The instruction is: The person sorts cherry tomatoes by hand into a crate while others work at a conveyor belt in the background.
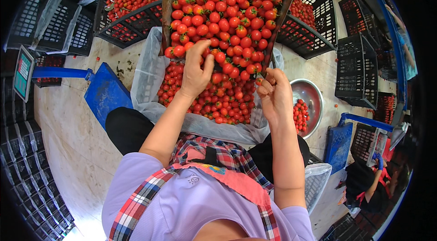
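A sloping chute with wooden side boards (286, 9), heaped with red cherry tomatoes (223, 24), drops toward me. Under its lower end stands a crate lined with white sheeting (146, 67), holding more cherry tomatoes (218, 104). My left hand (197, 68) rests over the chute's lower left edge, thumb and fingers curved apart against the tomatoes there; its fingertips are partly hidden. At the chute's lower right corner, my right hand (276, 92) has its fingers curled around a small cherry tomato (259, 81).
A steel bowl (315, 94) with some tomatoes sits on the floor at my right. Black crates of tomatoes (133, 2) flank the chute. A blue platform scale (107, 91) stands at left, another blue scale (338, 147) at right. A person (367, 183) works at far right.
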Demonstrator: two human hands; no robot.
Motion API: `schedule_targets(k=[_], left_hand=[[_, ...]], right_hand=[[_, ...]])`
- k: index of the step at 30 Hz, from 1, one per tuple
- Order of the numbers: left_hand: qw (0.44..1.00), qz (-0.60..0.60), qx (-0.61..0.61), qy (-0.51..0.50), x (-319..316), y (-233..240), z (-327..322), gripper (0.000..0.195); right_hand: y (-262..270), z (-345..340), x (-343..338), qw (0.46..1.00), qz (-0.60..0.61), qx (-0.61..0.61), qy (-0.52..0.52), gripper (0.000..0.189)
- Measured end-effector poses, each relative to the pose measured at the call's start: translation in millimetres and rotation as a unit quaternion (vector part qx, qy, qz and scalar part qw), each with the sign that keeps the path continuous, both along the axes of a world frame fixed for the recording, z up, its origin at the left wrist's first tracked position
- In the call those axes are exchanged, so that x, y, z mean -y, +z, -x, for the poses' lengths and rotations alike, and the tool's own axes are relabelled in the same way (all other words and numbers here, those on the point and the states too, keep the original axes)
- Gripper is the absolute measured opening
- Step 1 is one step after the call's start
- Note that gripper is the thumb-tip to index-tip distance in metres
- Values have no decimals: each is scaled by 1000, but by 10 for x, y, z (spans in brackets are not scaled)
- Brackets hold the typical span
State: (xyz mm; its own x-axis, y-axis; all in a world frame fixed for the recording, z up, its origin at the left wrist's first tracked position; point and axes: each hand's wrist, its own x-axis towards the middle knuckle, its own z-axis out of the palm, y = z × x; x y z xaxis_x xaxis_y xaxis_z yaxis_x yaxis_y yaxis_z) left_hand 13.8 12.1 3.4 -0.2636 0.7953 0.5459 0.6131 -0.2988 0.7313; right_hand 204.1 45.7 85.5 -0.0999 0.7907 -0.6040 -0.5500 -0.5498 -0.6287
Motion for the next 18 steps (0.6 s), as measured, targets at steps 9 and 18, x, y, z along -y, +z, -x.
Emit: schedule_targets(k=[9, 18], left_hand=[[984, 49, -74, 152, -172, 19, -59, 39], [981, 68, -175, 46, -80, 172, -226, 42]], right_hand=[[21, 8, 15, 1000, -12, -13, 2, 17], [40, 8, -20, 1000, -10, -8, -4, 19]])
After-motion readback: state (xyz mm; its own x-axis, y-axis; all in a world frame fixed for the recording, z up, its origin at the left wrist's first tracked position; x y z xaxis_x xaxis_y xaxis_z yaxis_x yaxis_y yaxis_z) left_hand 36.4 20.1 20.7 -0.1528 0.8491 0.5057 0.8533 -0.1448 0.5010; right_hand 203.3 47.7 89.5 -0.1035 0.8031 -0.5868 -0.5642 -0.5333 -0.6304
